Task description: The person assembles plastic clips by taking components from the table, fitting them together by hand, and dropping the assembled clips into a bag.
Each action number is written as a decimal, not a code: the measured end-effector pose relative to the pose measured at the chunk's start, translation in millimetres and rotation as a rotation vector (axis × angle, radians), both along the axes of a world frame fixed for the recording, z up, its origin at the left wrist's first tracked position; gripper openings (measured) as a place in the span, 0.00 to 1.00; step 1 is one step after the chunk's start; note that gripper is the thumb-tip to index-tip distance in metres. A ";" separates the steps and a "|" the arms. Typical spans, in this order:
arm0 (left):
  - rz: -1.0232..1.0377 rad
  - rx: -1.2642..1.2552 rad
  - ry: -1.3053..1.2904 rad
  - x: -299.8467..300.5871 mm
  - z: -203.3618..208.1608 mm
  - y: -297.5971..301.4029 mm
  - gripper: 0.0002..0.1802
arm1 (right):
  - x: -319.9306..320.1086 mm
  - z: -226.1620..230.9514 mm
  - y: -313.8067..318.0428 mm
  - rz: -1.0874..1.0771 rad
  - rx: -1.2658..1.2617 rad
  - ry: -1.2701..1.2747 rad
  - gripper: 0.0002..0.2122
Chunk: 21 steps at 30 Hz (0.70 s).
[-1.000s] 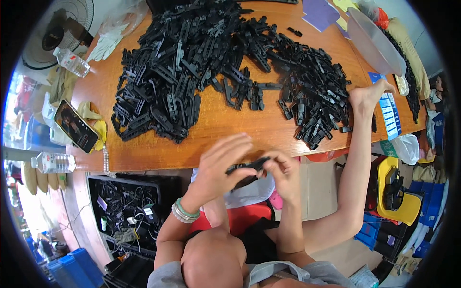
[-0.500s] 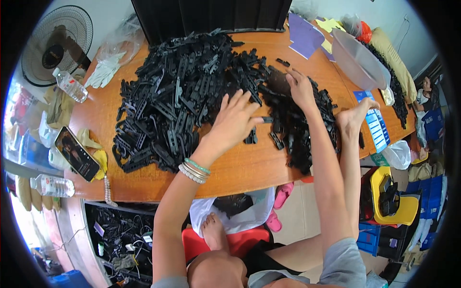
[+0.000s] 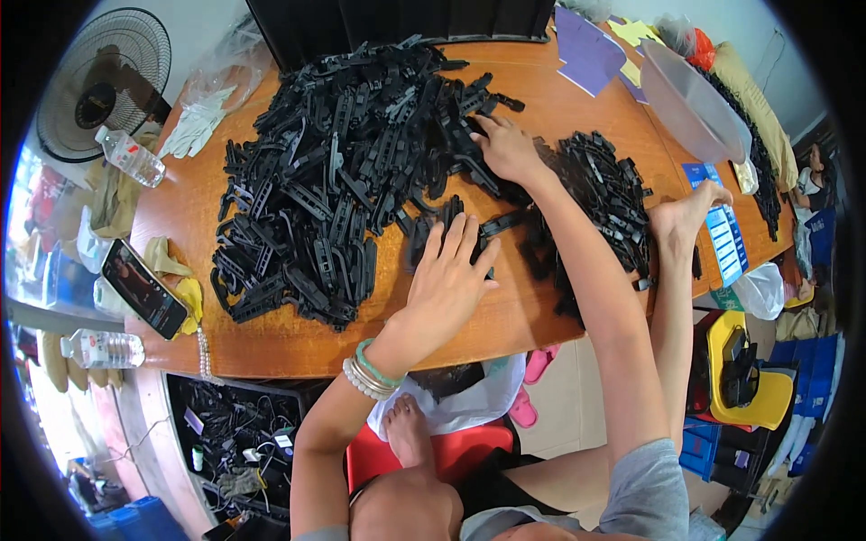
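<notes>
A large heap of black plastic clip-like parts [image 3: 316, 189] spreads over the left and middle of the wooden table [image 3: 397, 347]. A smaller pile of similar black parts [image 3: 604, 189] lies to the right. My left hand [image 3: 446, 284] is open, palm down, with fingers apart over a few loose black parts between the piles. Farther back, my right hand [image 3: 510, 151] reaches to the right edge of the large heap. Its fingers are apart and touch black parts there; the fingertips are partly hidden.
A black crate [image 3: 406, 22] stands behind the heap. At left are a phone [image 3: 144, 287], a water bottle [image 3: 131, 158], white gloves [image 3: 194, 122] and a fan [image 3: 104, 86]. A translucent basin [image 3: 695, 104] and purple sheets [image 3: 591, 54] lie right. A bare foot [image 3: 686, 216] rests on the table's right side.
My right hand has moved left from the smaller pile to the large heap's edge. My left hand has come nearer and slightly right, and black parts now lie under its fingers.
</notes>
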State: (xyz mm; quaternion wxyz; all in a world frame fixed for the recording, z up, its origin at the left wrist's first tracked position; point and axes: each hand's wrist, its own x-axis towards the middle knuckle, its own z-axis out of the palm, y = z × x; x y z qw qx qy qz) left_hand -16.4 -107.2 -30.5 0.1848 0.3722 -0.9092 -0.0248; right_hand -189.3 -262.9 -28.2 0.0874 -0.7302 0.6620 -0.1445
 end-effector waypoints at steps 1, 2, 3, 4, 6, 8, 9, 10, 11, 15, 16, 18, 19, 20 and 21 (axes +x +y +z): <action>0.000 0.007 -0.004 1.7 -0.3 6.8 0.29 | 4.6 -1.0 7.2 0.015 -0.009 0.003 0.21; 0.007 0.010 0.015 3.7 0.5 13.4 0.28 | 7.3 -3.9 15.1 0.028 -0.040 -0.047 0.21; 0.015 0.013 0.033 6.2 1.2 19.3 0.27 | 9.1 -4.2 22.5 0.030 -0.034 -0.053 0.21; 0.020 0.017 0.026 10.2 1.5 24.7 0.27 | 11.4 -2.8 29.1 0.068 -0.046 -0.078 0.20; 0.010 0.038 0.038 19.8 3.0 34.0 0.27 | 18.8 -1.0 43.4 0.112 -0.055 -0.110 0.20; -0.004 0.053 0.099 27.3 7.8 40.1 0.26 | 24.1 1.5 59.7 0.131 -0.072 -0.163 0.19; -0.023 0.069 0.164 31.3 9.5 42.4 0.25 | 24.8 0.3 65.6 0.135 -0.070 -0.168 0.19; -0.025 0.069 0.164 34.9 9.4 42.8 0.25 | 23.9 3.8 72.9 0.146 -0.077 -0.199 0.18; -0.003 0.051 0.282 38.5 8.5 41.9 0.24 | 23.9 6.2 80.9 0.155 -0.083 -0.229 0.18; 0.217 -0.050 0.581 61.5 13.3 34.5 0.13 | 6.2 28.7 117.1 0.190 -0.293 -0.323 0.11; 0.227 -0.051 0.575 66.9 15.6 34.3 0.13 | 6.8 39.9 129.6 0.119 -0.233 -0.432 0.09; 0.274 -0.047 0.643 72.6 14.7 32.9 0.07 | 7.4 48.5 157.4 -0.034 -0.155 -0.576 0.06; 0.272 -0.043 0.647 68.1 14.1 32.7 0.07 | 7.6 48.0 172.8 -0.037 -0.153 -0.572 0.06; 0.314 0.000 0.597 64.4 12.0 33.2 0.05 | 12.2 44.4 186.5 -0.033 -0.151 -0.583 0.05; 0.358 0.041 0.544 61.1 10.1 34.0 0.05 | 17.9 41.0 197.4 -0.026 -0.149 -0.596 0.05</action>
